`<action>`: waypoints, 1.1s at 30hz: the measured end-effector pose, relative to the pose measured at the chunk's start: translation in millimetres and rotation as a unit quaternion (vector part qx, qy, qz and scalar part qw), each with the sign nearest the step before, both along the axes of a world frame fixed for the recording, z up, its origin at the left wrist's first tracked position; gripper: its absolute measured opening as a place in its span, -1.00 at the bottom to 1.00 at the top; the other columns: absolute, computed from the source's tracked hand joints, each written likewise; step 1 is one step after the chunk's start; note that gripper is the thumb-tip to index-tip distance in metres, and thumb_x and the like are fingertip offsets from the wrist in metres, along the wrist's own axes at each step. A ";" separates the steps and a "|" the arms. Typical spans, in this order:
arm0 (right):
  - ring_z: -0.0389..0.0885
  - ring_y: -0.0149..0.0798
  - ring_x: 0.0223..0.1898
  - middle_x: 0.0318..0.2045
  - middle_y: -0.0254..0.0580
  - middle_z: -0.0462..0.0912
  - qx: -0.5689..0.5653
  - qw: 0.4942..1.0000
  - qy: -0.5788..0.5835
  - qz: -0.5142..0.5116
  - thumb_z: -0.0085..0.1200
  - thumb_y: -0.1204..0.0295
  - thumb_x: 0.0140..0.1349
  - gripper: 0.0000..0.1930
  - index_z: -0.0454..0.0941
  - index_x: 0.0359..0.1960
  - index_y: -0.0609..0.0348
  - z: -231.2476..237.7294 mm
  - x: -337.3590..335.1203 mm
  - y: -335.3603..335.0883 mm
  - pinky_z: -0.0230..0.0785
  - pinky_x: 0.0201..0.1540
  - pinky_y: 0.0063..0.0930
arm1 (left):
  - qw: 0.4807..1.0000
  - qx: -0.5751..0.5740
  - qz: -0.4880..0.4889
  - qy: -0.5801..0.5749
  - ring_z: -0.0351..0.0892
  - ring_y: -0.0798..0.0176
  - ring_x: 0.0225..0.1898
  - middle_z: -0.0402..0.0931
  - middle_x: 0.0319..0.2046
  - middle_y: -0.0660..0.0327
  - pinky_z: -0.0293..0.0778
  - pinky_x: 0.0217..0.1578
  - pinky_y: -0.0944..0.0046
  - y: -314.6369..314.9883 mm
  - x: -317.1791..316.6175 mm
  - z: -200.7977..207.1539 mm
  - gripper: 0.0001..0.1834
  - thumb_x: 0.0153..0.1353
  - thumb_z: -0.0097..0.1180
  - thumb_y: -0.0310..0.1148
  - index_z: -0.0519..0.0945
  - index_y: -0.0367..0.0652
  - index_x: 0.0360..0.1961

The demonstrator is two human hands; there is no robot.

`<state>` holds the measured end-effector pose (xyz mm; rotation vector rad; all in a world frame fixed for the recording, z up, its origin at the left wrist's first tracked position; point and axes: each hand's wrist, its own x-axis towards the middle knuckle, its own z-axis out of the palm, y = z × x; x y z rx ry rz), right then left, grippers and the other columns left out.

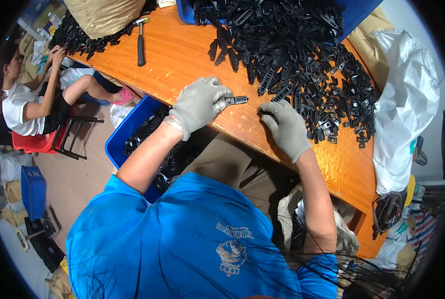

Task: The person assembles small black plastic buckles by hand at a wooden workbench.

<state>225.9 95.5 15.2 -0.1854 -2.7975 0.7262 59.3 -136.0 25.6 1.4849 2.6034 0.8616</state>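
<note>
Head view: narrow black part lies at 3 o'clock of the left hand, over the near side of the table, with its long axis roughly along the 9-to-3 line. Its exposed end has a greyish sheen; metal or reflected light, cannot be told.

Handling characteristics, judged from appearance: light, stiff, probably moulded plastic. Smooth faces may slip against gloved fingers. Thin edges, where present, would be the fragile portion; avoid bending loads. Recommended hold: pinch the two long sides near the middle, between thumb and forefinger, keeping the 3 o'clock end exposed.

The left hand is gloved in grey, digits drawn together, grasping the part by its 9 o'clock end. The digits cover that end, so the exact contact points cannot be verified.

The right hand, likewise gloved, is at 4 o'clock of the part and apart from it. Digits are bent, thumb and forefinger separated, with no object visible between them. Fingertip contact with the table cannot be confirmed.

Surroundings, referenced to the part: heap of long black parts at 1 o'clock; small black pieces at 3 o'clock; hammer at 10 o'clock; blue bin between 8 and 9 o'clock.
</note>
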 end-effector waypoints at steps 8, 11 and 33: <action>0.60 -0.51 -0.53 -0.41 -0.28 0.66 -0.417 0.906 -0.066 -0.030 0.26 0.49 0.49 -0.81 0.58 0.00 0.33 17.8 -3.7 -45.0 0.42 -0.51 -0.53 | 0.982 0.112 -0.119 -0.097 0.70 -0.11 -0.11 0.72 -0.23 0.05 0.61 -0.05 -0.04 2.9 26.8 -9.9 -0.82 0.33 0.31 -0.42 0.74 -0.21 -0.09; 0.67 -0.41 -0.49 -0.41 -0.18 0.71 -0.459 0.880 -0.104 -0.068 0.28 0.51 0.45 -0.82 0.59 -0.01 0.31 11.8 0.7 -51.8 0.51 -0.42 -0.42 | 0.963 0.091 -0.055 -0.246 0.73 -0.03 -0.16 0.72 -0.24 0.05 0.63 -0.10 0.05 -1.5 37.8 -4.0 -0.84 0.35 0.34 -0.38 0.75 -0.21 -0.11; 0.75 -0.03 -0.17 -0.16 -0.19 0.69 0.002 0.999 0.039 0.024 0.41 0.36 0.28 -0.82 0.82 -0.10 0.00 -11.8 -45.6 -22.7 0.61 -0.13 -0.13 | 0.999 0.034 0.031 0.006 0.59 -0.11 -0.04 0.63 -0.17 0.14 0.54 0.00 -0.08 -1.0 1.9 -23.6 -0.83 0.25 0.44 -0.35 0.76 -0.04 -0.15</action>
